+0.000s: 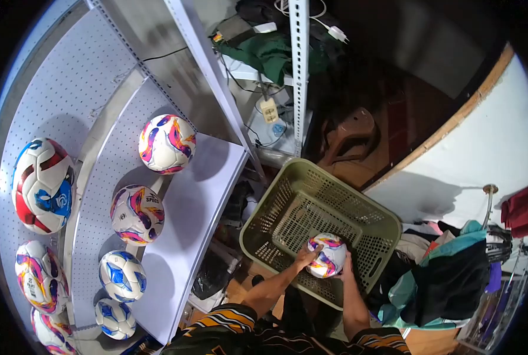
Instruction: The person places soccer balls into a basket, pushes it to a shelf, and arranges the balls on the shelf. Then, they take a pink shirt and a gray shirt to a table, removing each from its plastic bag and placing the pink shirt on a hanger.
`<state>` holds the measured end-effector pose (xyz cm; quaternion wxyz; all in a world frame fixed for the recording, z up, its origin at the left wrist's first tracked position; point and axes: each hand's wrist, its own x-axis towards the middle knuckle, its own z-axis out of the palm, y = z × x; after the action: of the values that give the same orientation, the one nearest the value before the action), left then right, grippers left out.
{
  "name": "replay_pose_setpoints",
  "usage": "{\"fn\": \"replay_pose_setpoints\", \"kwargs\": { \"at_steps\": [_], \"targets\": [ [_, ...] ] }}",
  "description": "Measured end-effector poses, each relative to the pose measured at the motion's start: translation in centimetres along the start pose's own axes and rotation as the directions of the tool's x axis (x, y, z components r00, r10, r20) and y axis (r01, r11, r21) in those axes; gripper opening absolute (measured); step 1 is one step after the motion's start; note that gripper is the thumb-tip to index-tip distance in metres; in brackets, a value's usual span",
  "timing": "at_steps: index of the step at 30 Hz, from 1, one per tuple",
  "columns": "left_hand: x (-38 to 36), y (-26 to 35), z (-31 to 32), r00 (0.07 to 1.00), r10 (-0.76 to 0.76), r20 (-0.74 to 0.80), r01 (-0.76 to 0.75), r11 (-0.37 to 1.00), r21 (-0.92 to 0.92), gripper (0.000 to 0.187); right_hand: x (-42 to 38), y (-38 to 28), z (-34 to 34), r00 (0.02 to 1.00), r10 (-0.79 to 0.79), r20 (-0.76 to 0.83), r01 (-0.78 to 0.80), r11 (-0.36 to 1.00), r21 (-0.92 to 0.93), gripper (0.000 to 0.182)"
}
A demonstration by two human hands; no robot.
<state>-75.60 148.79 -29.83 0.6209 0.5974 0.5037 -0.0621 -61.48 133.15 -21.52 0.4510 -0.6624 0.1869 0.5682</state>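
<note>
A round, panelled ball with bright swirls is held over the perforated, round-cornered plastic basket. The left hand and right hand, both curved, clasp its opposite sides.

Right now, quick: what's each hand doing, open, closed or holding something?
Left hand: holding the round white football with pink, orange and purple patches, thumb on top.
Right hand: holding the same ball's opposite side.
</note>
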Motion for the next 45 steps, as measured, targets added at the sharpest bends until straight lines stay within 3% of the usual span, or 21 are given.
{"fn": "replay_pose_setpoints", "kwargs": {
  "at_steps": [1,2,5,8,9,11,13,14,17,19,21,23,25,26,27,31,35,37,39,42,45],
  "targets": [
    [-0.1,-0.1,-0.2,1.0,-0.019,-0.022,0.019,1.0,-0.005,0.102,1.7,0.6,-0.4,0.999,-0.012,-0.049,0.011,1.0,-0.021,0.087],
    [-1.2,0.9,-0.8,0.993,0.108,0.056,-0.09,0.959,-0.267,0.097,1.5,0.1,0.2,0.997,-0.058,-0.046,0.057,0.998,-0.006,0.085],
    [-3.7,3.6,-3.5,0.968,0.24,-0.07,-0.248,0.89,-0.383,0.087,-2.8,-2.3,2.0,0.987,-0.159,-0.017,0.159,0.987,0.024,0.074],
    [-15.7,15.7,-11.8,0.962,0.238,-0.134,-0.27,0.905,-0.328,0.098,-9.7,-6.3,6.4,0.922,-0.383,-0.064,0.387,0.916,0.102,0.072],
    [-18.5,18.3,-14.1,0.925,0.309,-0.22,-0.358,0.903,-0.239,0.098,-12.2,-8.1,8.3,0.881,-0.472,-0.04,0.473,0.874,0.111,0.072],
    [-19.9,19.8,-18.2,0.772,0.514,-0.374,-0.616,0.749,-0.244,0.096,-18.3,-12.3,12.7,0.732,-0.678,0.067,0.673,0.735,0.082,0.067],
    [-24.5,23.7,-23.7,0.623,0.615,-0.483,-0.746,0.653,-0.131,0.098,-23.8,-16.5,17.0,0.479,-0.844,0.24,0.856,0.51,0.088,0.068],
    [-25.8,25.1,-26.4,0.528,0.67,-0.522,-0.816,0.571,-0.091,0.099,-27.4,-18.7,19.9,0.31,-0.905,0.292,0.894,0.382,0.234,0.07],
    [-33.7,30.9,-34.8,0.209,0.793,-0.572,-0.92,0.358,0.161,0.097,-35.2,-24.4,27.4,0.031,-0.893,0.449,0.903,0.218,0.37,0.079],
    [-37.1,34.0,-40.0,0.064,0.794,-0.605,-0.958,0.218,0.185,0.1,-38.8,-28.1,32.4,-0.073,-0.864,0.498,0.879,0.18,0.442,0.08],
    [-40.4,37.2,-44.4,-0.044,0.73,-0.682,-0.897,0.271,0.349,0.106,-44.3,-30.7,37.8,-0.115,-0.824,0.555,0.819,0.237,0.522,0.077],
    [-41.5,39.7,-48.8,-0.15,0.661,-0.735,-0.862,0.277,0.425,0.104,-47.8,-33.1,42.7,-0.086,-0.803,0.59,0.839,0.261,0.478,0.07],
    [-43.5,41.8,-51.5,-0.142,0.606,-0.783,-0.925,0.2,0.323,0.102,-50.9,-34.4,47.1,-0.088,-0.809,0.581,0.841,0.253,0.479,0.067],
    [-42.9,42.2,-53.2,-0.21,0.574,-0.791,-0.887,0.229,0.401,0.102,-50.2,-36.1,49.6,-0.129,-0.789,0.601,0.821,0.255,0.511,0.067],
    [-43.4,42.3,-53.6,-0.242,0.553,-0.797,-0.832,0.304,0.463,0.104,-50.7,-36.6,51.3,-0.108,-0.78,0.617,0.839,0.261,0.478,0.086],
    [-42.4,42.1,-55.6,-0.29,0.546,-0.786,-0.768,0.357,0.532,0.111,-51.1,-38.4,55.6,-0.078,-0.715,0.695,0.854,0.312,0.417,0.088],
    [-40.8,41.9,-57.0,-0.294,0.543,-0.787,-0.664,0.476,0.577,0.113,-51.4,-38.1,57.6,-0.056,-0.708,0.704,0.871,0.31,0.382,0.097],
    [-40.2,41.8,-57.6,-0.232,0.533,-0.814,-0.665,0.523,0.532,0.113,-50.7,-38.0,58.5,0.033,-0.728,0.684,0.898,0.322,0.299,0.114],
    [-39.5,41.6,-58.0,-0.214,0.541,-0.814,-0.638,0.554,0.535,0.112,-50.4,-37.7,59.4,0.065,-0.746,0.663,0.938,0.272,0.213,0.115],
    [-39.1,41.3,-57.8,-0.233,0.55,-0.802,-0.639,0.535,0.552,0.111,-48.5,-38.6,61.2,-0.089,-0.797,0.598,0.959,0.093,0.268,0.114],
    [-39.1,41.3,-57.7,-0.234,0.56,-0.795,-0.664,0.505,0.552,0.111,-48.2,-39.0,61.4,-0.086,-0.817,0.57,0.971,0.059,0.231,0.114]
  ]
}}
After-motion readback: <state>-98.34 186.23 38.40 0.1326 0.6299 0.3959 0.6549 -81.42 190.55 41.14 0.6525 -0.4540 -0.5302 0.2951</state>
